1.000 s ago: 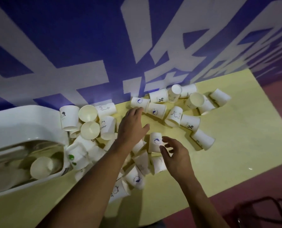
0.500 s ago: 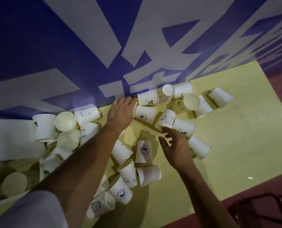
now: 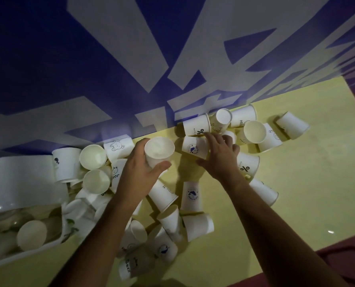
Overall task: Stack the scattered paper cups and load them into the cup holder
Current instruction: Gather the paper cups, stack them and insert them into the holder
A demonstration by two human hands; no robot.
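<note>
White paper cups (image 3: 195, 195), several printed with blue or black motifs, lie scattered across the frame's centre on the yellow counter (image 3: 307, 183), most on their sides. One plain cup (image 3: 159, 150), mouth up, sits in the grip of the left hand (image 3: 139, 172). The white cup holder (image 3: 17, 177), lower left, contains further cups.

Both bare forearms reach forward from the bottom edge, the left hand (image 3: 139, 170) wrapping fingers and thumb round an upright paper cup (image 3: 159, 151), the right hand (image 3: 221, 157) palm down, thumb splayed, fingers bent over a lying cup (image 3: 193, 147), grip unclear.
</note>
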